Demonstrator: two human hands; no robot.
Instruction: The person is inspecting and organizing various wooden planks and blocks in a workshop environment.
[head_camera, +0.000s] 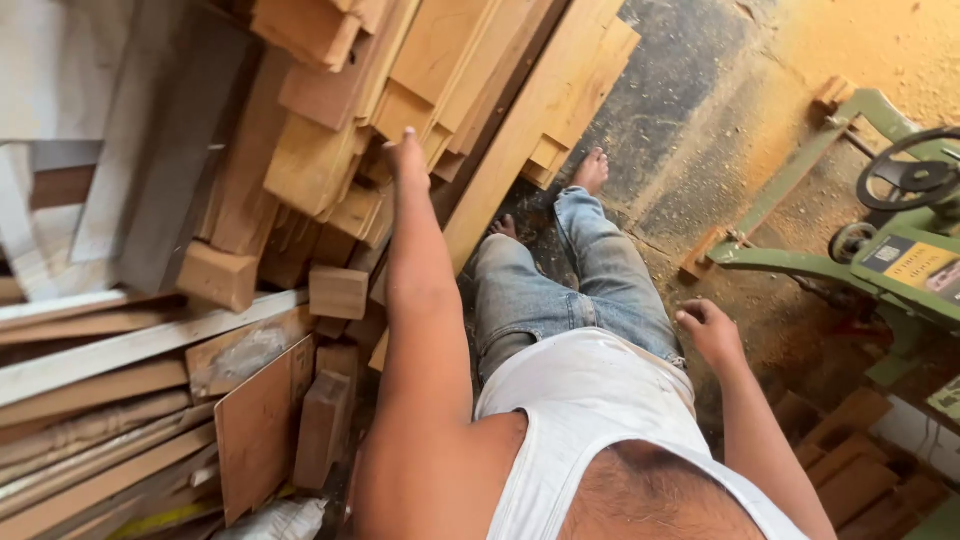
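Wooden planks (330, 160), left hand (407, 158) reaching

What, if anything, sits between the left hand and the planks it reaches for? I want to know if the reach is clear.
Nothing visible does. The left hand is already at the leaning planks, fingertips against their ends, though exact contact is hard to tell. The right hand hangs loosely curled by the hip, away from the wood.

Bright warm daylight falls on the sawdust floor (850, 50) at the top right. The wood pile (150, 400) sits in softer shade. Edges look a bit bent.
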